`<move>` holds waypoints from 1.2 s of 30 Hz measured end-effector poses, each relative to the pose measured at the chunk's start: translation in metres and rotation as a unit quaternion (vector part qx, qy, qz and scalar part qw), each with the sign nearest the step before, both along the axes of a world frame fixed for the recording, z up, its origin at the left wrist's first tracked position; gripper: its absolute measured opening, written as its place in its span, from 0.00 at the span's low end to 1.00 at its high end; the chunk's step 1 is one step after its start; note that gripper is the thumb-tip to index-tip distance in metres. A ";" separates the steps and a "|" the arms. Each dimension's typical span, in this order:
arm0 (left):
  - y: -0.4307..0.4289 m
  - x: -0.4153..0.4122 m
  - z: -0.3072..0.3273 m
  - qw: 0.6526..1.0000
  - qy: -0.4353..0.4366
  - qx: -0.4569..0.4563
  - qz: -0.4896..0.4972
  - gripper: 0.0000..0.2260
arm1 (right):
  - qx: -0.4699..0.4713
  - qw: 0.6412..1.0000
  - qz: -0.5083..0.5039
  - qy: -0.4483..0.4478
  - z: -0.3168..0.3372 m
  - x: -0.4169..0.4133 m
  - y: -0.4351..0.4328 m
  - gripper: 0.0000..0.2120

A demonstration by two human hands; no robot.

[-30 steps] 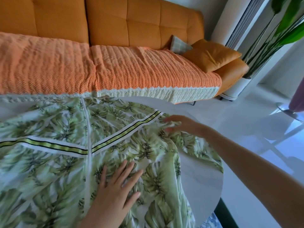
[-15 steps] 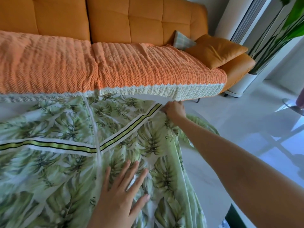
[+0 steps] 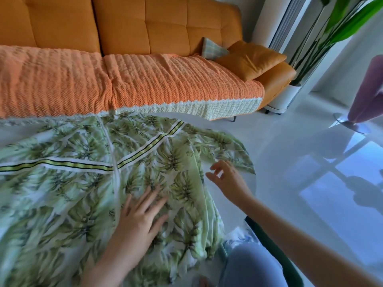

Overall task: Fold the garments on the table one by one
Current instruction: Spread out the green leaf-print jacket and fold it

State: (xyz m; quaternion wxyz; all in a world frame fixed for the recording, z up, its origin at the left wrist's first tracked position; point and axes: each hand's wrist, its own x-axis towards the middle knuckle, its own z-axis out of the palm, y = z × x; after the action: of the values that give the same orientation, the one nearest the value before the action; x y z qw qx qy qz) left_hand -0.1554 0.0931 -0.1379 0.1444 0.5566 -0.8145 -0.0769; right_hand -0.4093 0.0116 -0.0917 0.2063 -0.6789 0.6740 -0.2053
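Five straight, spread fingers (image 3: 152,200) of the left hand (image 3: 138,224) press flat on the green leaf-print fabric garment (image 3: 72,183), which lies spread across the white round table (image 3: 228,218). To its right, the right hand (image 3: 230,181) hovers beside the garment's edge, fingers loosely bent, holding nothing. An orange tufted sofa (image 3: 165,23) stands beyond.
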 end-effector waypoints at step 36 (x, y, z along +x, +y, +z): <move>0.115 0.030 -0.011 0.993 -0.049 0.040 0.102 0.26 | 0.013 0.982 0.020 0.186 0.001 -0.013 0.112 0.25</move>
State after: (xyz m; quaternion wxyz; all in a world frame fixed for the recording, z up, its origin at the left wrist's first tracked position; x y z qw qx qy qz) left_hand -0.1254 0.2085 -0.1488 0.0892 0.6451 -0.7559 -0.0668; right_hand -0.4218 0.1238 -0.0912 0.0901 -0.7161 0.6893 -0.0625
